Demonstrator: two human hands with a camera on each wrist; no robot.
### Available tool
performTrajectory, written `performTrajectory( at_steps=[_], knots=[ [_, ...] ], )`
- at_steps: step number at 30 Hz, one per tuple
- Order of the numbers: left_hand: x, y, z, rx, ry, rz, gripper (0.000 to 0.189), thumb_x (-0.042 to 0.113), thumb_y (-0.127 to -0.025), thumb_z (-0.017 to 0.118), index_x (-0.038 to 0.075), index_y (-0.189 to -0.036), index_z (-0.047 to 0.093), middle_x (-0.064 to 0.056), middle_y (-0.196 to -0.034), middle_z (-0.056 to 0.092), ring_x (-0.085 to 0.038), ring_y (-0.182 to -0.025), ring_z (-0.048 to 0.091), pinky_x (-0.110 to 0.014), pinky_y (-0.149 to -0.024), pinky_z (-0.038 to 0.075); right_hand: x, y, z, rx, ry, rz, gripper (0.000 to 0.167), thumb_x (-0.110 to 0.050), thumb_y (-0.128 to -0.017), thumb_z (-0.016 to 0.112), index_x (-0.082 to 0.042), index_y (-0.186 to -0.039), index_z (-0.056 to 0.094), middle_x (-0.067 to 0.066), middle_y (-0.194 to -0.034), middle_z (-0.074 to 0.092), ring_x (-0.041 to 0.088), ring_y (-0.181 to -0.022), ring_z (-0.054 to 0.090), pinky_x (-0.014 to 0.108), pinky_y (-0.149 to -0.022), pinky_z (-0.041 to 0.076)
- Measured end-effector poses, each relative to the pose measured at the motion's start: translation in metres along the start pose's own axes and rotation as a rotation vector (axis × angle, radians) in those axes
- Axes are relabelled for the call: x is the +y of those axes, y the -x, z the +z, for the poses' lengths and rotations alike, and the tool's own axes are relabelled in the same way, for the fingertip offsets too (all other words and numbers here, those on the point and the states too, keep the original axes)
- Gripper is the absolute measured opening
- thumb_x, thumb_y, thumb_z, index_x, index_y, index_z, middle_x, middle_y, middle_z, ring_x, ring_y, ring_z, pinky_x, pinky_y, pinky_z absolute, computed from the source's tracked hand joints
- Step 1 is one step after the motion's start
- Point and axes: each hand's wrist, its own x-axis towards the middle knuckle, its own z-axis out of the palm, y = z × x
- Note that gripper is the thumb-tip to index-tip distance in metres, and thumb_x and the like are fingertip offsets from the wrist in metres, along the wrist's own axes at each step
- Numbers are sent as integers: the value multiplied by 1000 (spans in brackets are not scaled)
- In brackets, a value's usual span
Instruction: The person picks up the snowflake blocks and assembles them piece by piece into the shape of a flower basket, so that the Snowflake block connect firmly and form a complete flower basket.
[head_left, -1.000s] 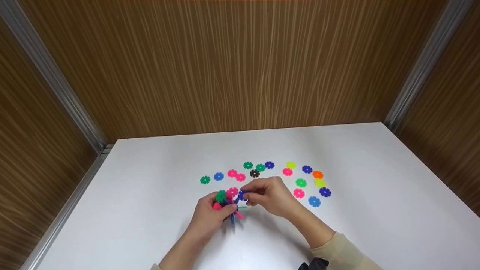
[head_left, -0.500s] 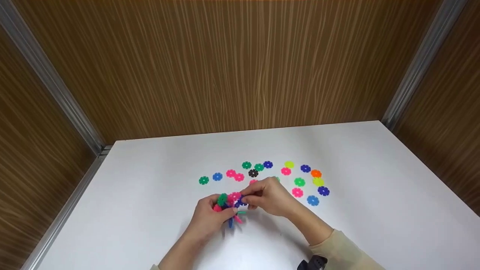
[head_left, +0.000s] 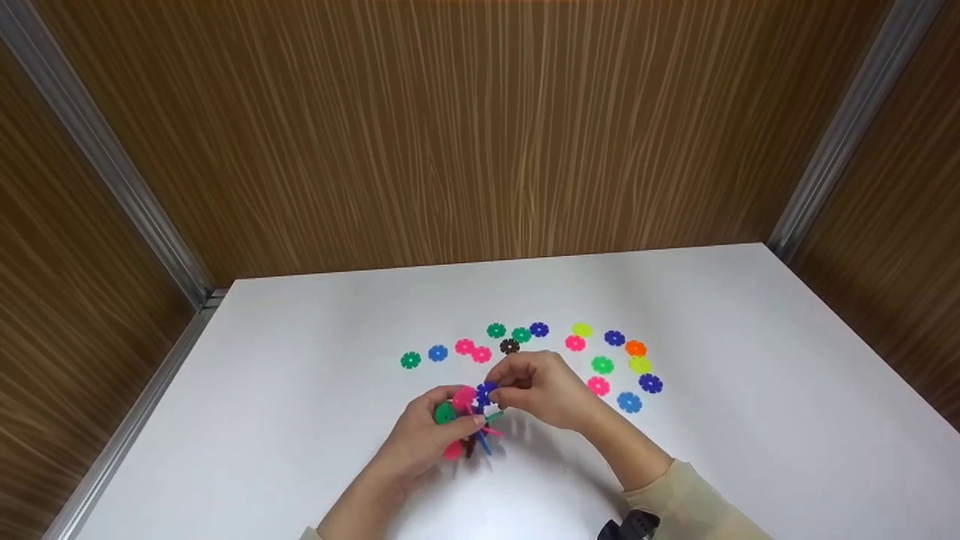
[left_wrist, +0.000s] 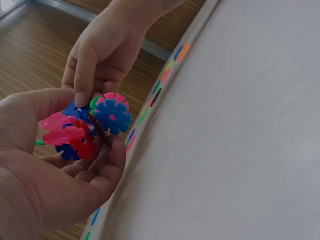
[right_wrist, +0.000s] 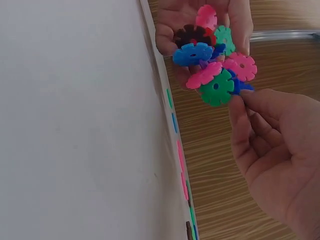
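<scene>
My left hand [head_left: 427, 431] holds a cluster of interlocked notched plastic discs, thumb on the near side and fingers curled behind. Pink, green, blue, red and dark brown discs stick out of it at various angles. A blue disc [left_wrist: 112, 116] and a brown disc [left_wrist: 100, 129] show on its near face in the left wrist view. At the cluster's right edge, my right hand [head_left: 551, 394] pinches a dark blue notched disc [head_left: 486, 393] between thumb and index finger. In the right wrist view a green disc [right_wrist: 216, 87] stands right beside those fingertips, and the pinched disc is mostly hidden.
Loose notched discs lie scattered in an arc on the white table [head_left: 300, 390] beyond the hands. Among them are a green disc [head_left: 410, 360], an orange disc [head_left: 636, 348] and a light blue disc [head_left: 629, 403]. A wood-grain panel [head_left: 480, 135] rises behind the table.
My left hand has turned the cluster, so its pink disc sits higher and a brown disc shows below. The right hand keeps its pinch on the dark blue disc, with only slight shifts.
</scene>
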Motion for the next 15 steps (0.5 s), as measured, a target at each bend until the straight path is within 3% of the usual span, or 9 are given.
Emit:
performTrajectory(
  at_steps=[5, 9, 15],
  knots=[
    [1, -2, -2, 23, -124, 38, 42, 24, -95, 80, 7, -132, 69, -5, -121, 71, -24, -118, 62, -53, -114, 45, 0, -6, -1, -18, 2, -16, 11, -10, -99, 76, -11, -109, 78, 1, -97, 77, 21, -88, 73, 27, -81, 61],
    [0, -4, -5, 79, -100, 22, 41, 21, -95, 80, 6, -131, 70, -5, -120, 70, -21, -111, 62, -46, -107, 49, 5, -20, -12, 0, -17, -18, 17, -16, -101, 75, -12, -117, 78, 3, -107, 77, 22, -97, 72, 33, -86, 61],
    [-2, -6, -8, 125, -68, -75, 46, 24, -95, 81, 7, -135, 68, -6, -122, 69, -20, -108, 64, -42, -104, 52, 22, -55, -27, 37, 10, 47, 22, -9, -101, 73, -7, -123, 76, 13, -118, 75, 24, -106, 70, 41, -94, 60]
  ],
)
